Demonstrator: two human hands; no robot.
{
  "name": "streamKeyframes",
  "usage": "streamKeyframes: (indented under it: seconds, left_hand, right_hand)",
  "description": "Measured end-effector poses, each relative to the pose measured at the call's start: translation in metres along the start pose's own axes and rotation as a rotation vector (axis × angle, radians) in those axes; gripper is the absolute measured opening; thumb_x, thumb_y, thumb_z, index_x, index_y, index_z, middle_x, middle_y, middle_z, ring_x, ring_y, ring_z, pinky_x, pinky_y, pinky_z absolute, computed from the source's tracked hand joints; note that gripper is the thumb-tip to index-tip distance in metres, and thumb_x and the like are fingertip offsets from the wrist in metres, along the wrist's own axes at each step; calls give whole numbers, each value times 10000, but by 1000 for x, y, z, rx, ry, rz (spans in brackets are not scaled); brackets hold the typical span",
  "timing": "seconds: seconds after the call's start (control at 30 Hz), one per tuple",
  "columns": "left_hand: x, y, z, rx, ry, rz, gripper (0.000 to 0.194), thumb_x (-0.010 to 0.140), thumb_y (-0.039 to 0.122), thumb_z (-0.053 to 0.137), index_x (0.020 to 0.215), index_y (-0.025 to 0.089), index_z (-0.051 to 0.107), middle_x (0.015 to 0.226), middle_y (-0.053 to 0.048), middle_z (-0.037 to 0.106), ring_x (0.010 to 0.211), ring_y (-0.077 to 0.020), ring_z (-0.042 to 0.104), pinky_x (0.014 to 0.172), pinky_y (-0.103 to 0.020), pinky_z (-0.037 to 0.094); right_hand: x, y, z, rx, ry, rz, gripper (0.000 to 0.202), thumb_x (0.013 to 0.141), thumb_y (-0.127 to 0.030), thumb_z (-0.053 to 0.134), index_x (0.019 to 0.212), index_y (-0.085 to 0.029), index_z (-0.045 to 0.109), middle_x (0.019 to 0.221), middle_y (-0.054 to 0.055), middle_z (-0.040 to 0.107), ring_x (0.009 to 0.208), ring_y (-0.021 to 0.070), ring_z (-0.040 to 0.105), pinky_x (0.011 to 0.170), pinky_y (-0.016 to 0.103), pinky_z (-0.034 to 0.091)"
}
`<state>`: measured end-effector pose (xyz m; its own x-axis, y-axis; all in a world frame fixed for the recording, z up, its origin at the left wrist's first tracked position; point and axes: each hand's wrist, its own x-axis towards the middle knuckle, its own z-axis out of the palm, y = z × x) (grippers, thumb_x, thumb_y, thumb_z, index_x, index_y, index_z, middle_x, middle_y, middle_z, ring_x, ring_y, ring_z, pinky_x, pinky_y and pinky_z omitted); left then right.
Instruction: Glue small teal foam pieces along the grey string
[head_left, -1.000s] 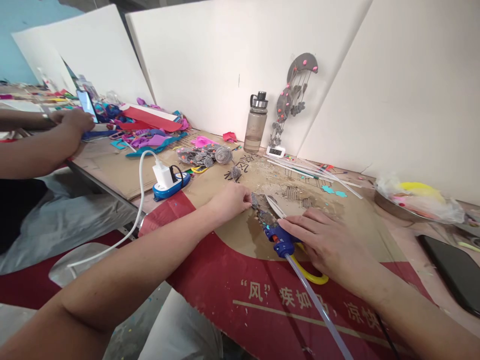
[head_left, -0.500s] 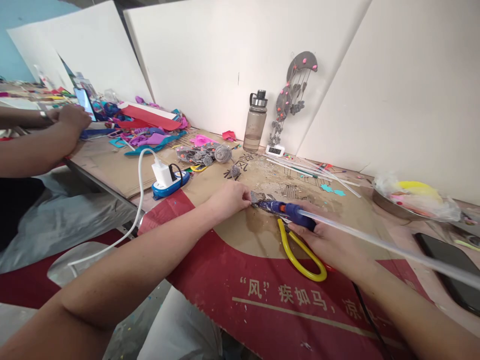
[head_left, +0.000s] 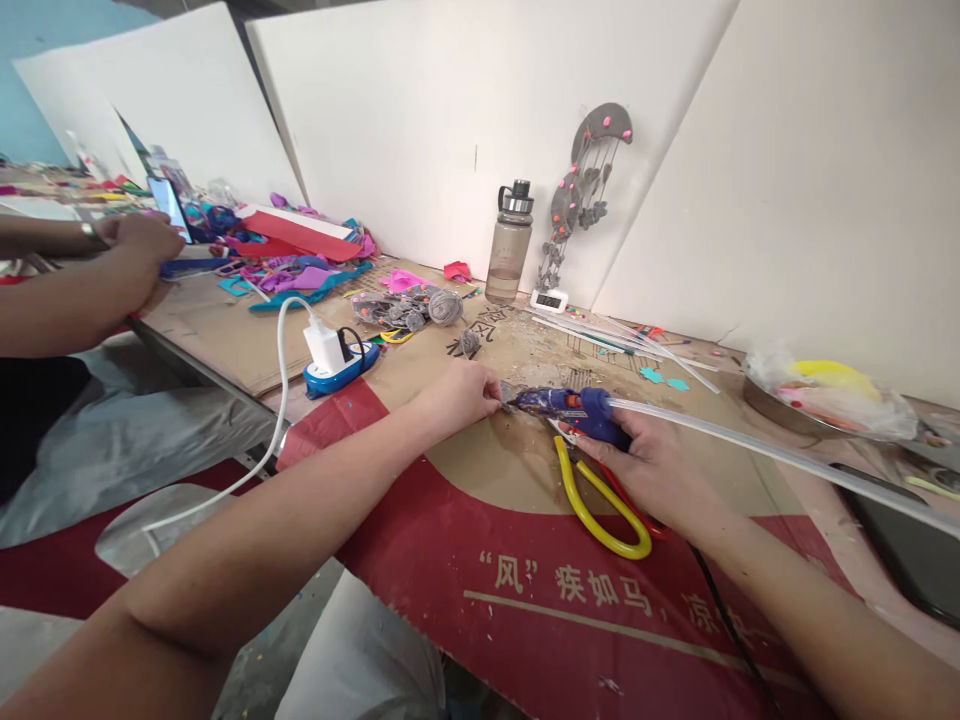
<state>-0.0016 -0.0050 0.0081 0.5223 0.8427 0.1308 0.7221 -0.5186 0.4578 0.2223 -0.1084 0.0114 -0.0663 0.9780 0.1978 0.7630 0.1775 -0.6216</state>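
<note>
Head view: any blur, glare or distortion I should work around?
Head view: soft light, no harsh glare near the left hand; wide-angle stretch seems to enlarge the left forearm; the dark nozzle of the glue gun blends into its surroundings, tip hard to place; digits on the white clock too small to read.

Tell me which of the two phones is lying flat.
The dark phone at the right edge. It lies screen-up, while the lit phone at far left is tilted upright.
</note>
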Motion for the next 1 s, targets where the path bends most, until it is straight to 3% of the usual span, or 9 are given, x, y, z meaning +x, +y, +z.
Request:
streamKeyframes:
  seconds: [0.13, 0.3, 0.47, 0.63, 0.8, 1.0]
  left_hand:
    - [2, -4, 3, 15, 22, 17, 169, 733, 133, 596, 789, 149, 754, 719, -30, 719, 637, -135, 594, 616, -239, 401]
    - [2, -4, 3, 28, 31, 26, 165, 742, 143, 596, 780, 152, 756, 722, -30, 723, 633, -134, 590, 632, -241, 413]
    - [1, -4, 2, 16, 19, 17, 160, 748, 140, 597, 775, 156, 754, 726, -29, 724, 645, -134, 599, 634, -236, 421]
    - [1, -4, 3, 18, 28, 24, 152, 750, 154, 602, 776, 157, 751, 738, -33, 727, 667, -143, 609, 635, -242, 419]
    - [0, -2, 2, 25, 17, 15, 161, 748, 142, 592, 773, 160, 749, 731, -31, 728, 659, -140, 609, 635, -239, 425]
    - [2, -5, 4, 32, 27, 17, 152, 749, 166, 603, 787, 166, 750, 751, -30, 733, 684, -148, 620, 656, -244, 438]
  right_hand:
    - [2, -1, -1, -78, 37, -121, 242, 856, -378, 592, 1040, -245, 675, 966, 43, 748, 860, 265, 691, 751, 409, 560]
    - [4, 9, -1, -88, 26, -41, 290, 858, -384, 581, 1098, -242, 660, 974, 45, 746, 831, 251, 693, 722, 389, 556]
    - [6, 22, 2, -130, 128, -78, 346, 846, -429, 599, 1128, -235, 655, 1039, 78, 730, 881, 269, 686, 761, 423, 552]
    - [6, 19, 1, -173, 72, -75, 336, 870, -429, 567, 1129, -233, 653, 1029, 78, 732, 894, 270, 684, 771, 426, 552]
    - [5, 18, -2, -205, 114, -54, 372, 867, -428, 564, 1160, -212, 641, 1123, 117, 705, 991, 293, 665, 825, 458, 539]
    - [5, 18, 3, -265, 178, -111, 316, 855, -426, 582, 1080, -223, 672, 979, 88, 732, 864, 266, 677, 742, 402, 543]
